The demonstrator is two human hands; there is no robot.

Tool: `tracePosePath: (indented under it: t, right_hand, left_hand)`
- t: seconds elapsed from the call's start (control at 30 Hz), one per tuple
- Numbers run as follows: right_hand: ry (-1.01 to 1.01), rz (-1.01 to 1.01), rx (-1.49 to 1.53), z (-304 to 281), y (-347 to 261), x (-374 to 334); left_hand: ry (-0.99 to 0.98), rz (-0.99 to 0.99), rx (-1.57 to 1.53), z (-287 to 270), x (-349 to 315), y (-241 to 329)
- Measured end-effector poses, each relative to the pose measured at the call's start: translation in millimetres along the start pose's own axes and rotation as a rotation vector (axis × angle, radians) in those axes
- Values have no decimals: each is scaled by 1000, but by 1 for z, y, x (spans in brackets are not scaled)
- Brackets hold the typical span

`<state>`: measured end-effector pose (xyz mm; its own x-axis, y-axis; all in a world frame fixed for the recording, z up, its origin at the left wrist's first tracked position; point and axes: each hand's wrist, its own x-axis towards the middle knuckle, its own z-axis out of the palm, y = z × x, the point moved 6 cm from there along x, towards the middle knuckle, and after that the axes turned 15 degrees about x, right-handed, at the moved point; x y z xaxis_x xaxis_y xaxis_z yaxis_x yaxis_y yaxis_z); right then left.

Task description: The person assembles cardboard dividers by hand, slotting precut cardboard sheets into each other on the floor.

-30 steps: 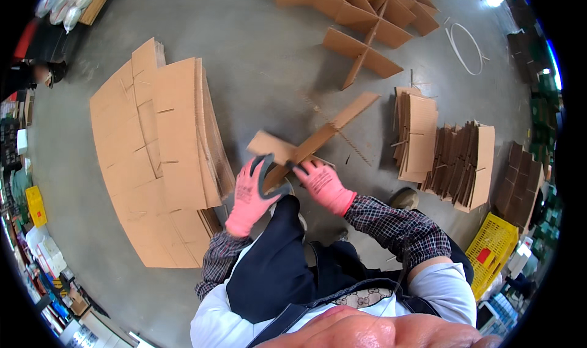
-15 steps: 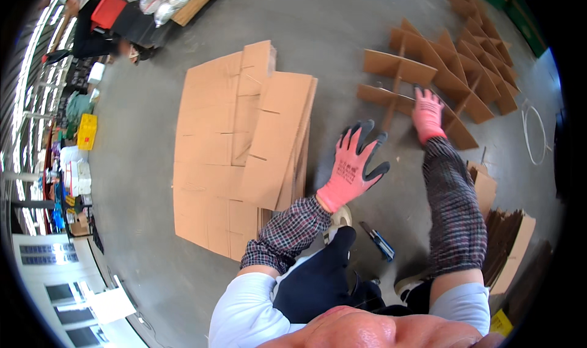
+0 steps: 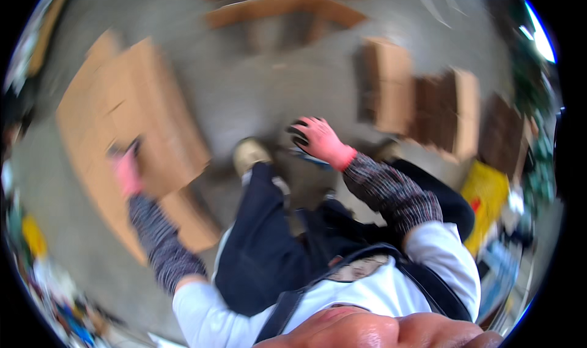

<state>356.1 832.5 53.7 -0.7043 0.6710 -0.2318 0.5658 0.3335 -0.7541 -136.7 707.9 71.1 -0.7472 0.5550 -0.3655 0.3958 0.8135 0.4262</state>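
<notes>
My left hand (image 3: 126, 172), in a pink glove with dark fingertips, is over the stack of flat brown cardboard sheets (image 3: 147, 116) on the floor at the left. Motion blurs it, but its thumb and fingers look apart; whether it touches the top sheet I cannot tell. My right hand (image 3: 324, 143), gloved the same way, hovers above the floor in front of my feet, its fingers loosely bent and apart. Just below it shows part of a blue cutter knife (image 3: 309, 157), mostly hidden by the hand. Slots are cut into the upper sheets.
Assembled cardboard dividers (image 3: 287, 9) stand on the floor at the far side. Bundles of cardboard (image 3: 391, 85) stand at the right, by a yellow bag (image 3: 486, 192). A thin white loop of cord (image 3: 437, 3) lies at the far right. My shoe (image 3: 249, 154) is beside the stack.
The view has swung right. My right hand has left the dividers and come back near the cutter knife. My left hand has moved left, over the cardboard stack.
</notes>
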Motion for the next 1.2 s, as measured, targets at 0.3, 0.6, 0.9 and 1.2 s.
tracePosePath:
  t: [0.3, 0.6, 0.9, 1.2]
  right_hand:
    - [787, 1057, 98, -204, 276, -135]
    - [610, 1142, -111, -204, 258, -125]
    - [794, 126, -51, -169, -1, -9]
    - [516, 140, -243, -75, -44, 25]
  left_hand:
    - [74, 920, 464, 49, -165, 241]
    - [-130, 919, 890, 214, -139, 246]
    - [-160, 887, 796, 276, -145, 237]
    - [-90, 856, 692, 245, -143, 212]
